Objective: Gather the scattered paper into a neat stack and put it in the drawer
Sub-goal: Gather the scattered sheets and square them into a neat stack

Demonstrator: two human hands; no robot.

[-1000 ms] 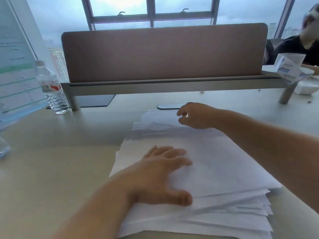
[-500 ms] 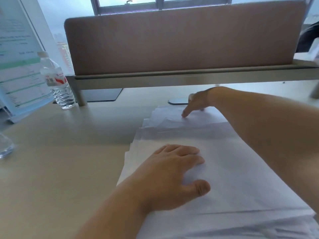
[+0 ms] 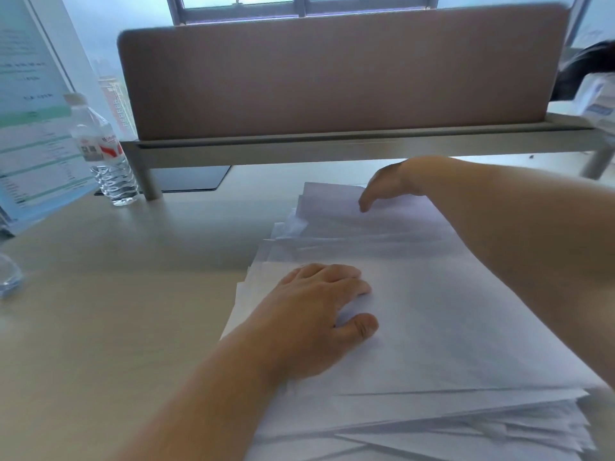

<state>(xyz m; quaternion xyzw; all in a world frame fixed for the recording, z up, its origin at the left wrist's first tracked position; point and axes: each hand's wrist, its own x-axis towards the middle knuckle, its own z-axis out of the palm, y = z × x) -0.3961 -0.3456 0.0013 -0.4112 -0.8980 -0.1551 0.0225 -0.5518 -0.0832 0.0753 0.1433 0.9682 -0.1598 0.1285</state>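
Observation:
A loose, fanned pile of white paper (image 3: 449, 327) lies on the beige desk (image 3: 116, 327), its sheets offset at the far and near ends. My left hand (image 3: 319, 311) rests flat on the pile's left part, fingers straight and thumb spread. My right hand (image 3: 386, 184) reaches over the far end of the pile with its fingers pointing down at the top sheets; the fingertips are blurred. No drawer is in view.
A brown divider panel (image 3: 332, 71) on a grey rail (image 3: 299, 148) closes off the back of the desk. A water bottle (image 3: 103, 151) and a printed stand-up sheet (image 3: 30, 104) stand at the left. Another person (image 3: 585, 68) sits at the far right.
My right hand has slid from the far left corner of the pile toward the right along its far edge. My left hand stays pressed on the paper. The camera has tilted down and closer.

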